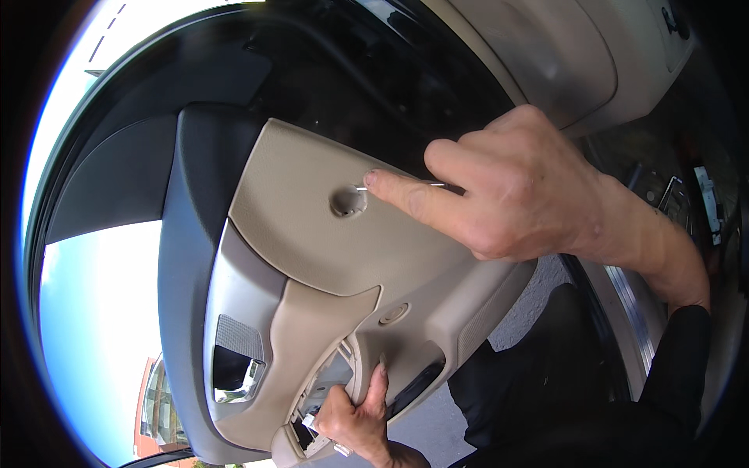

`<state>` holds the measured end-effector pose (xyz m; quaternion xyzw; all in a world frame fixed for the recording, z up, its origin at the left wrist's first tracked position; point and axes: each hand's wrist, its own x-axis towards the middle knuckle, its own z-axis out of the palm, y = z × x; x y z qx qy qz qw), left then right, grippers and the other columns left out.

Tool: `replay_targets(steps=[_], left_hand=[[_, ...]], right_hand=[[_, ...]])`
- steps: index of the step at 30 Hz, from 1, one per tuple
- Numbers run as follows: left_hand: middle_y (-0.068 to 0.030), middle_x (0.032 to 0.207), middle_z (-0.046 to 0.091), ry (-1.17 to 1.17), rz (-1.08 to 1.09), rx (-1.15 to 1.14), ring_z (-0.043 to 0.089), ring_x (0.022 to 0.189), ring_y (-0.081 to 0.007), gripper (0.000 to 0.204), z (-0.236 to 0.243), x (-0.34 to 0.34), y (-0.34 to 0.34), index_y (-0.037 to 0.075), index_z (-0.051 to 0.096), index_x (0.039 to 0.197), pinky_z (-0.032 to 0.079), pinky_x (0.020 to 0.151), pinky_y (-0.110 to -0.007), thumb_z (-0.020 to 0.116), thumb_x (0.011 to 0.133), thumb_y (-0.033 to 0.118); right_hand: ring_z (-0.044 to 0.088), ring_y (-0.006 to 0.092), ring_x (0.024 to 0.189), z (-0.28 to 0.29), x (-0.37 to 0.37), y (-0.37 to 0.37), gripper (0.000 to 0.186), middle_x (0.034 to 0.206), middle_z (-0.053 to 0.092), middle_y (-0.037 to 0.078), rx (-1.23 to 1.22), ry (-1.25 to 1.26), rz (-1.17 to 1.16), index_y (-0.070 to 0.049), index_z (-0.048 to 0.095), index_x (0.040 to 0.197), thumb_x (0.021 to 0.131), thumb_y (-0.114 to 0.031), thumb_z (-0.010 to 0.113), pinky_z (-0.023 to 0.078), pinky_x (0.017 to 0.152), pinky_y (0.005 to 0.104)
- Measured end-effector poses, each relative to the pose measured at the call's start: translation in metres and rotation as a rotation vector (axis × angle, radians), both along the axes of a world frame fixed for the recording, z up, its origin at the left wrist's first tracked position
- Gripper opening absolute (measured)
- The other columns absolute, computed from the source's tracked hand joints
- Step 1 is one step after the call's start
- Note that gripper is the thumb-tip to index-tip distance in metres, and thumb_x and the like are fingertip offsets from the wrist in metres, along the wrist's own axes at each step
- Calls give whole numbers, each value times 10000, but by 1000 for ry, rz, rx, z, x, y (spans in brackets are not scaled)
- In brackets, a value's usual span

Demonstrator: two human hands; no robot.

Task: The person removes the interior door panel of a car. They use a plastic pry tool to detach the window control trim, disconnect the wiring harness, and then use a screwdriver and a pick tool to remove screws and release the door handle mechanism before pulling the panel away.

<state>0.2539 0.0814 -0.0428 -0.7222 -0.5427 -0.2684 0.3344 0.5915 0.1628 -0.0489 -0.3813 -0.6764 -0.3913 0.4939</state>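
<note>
Beige door panel point(312, 234) | right hand point(515, 187) fingers pinch thin metal tool point(360, 187) at hole | left hand point(355, 417) grips armrest edge

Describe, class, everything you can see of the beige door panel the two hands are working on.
The beige door panel looks like grained plastic, with a darker grey border, a round screw recess, a chrome inner handle and a raised armrest. It stands tilted beside the open car. The right hand holds a thin metal tool at the recess; the left hand grips the armrest's lower edge.

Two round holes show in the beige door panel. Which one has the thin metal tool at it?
The upper hole, in the flat upper panel; the right hand holds the thin metal tool at it. The lower hole is untouched.
</note>
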Motion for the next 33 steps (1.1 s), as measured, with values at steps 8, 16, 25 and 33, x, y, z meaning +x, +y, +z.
replay_targets(steps=[8, 16, 25, 33], left_hand=[[-152, 517, 504, 10, 6, 17, 390, 452, -288, 595, 1, 1, 0, 4, 490, 605, 391, 451, -374, 938, 723, 378], [-162, 534, 552, 4, 32, 13, 503, 438, -357, 613, -2, 4, 1, 28, 501, 590, 429, 463, -403, 958, 680, 425], [-155, 519, 529, 8, 9, 42, 474, 429, -355, 633, -1, 4, 2, 26, 486, 587, 413, 454, -409, 963, 676, 433], [-157, 519, 525, 5, 10, 39, 468, 432, -360, 633, -2, 6, 1, 24, 491, 591, 412, 453, -409, 964, 673, 435]], right_hand=[[407, 64, 410, -9, -27, -22, 527, 595, 413, -25, -242, 196, 37, -90, 756, 1245, 721, -54, 714, 381, 358, 226], [549, 156, 457, -19, -64, -26, 452, 641, 567, 61, -323, 559, 317, 3, 711, 1263, 814, 54, 686, 490, 430, 275], [608, 111, 565, -14, -77, -26, 280, 714, 686, 143, -407, 940, 722, 48, 707, 1244, 984, 0, 616, 471, 530, 258], [596, 89, 569, -19, -89, -25, 284, 670, 656, 123, -353, 1047, 770, 51, 700, 1257, 996, -13, 609, 460, 534, 240]])
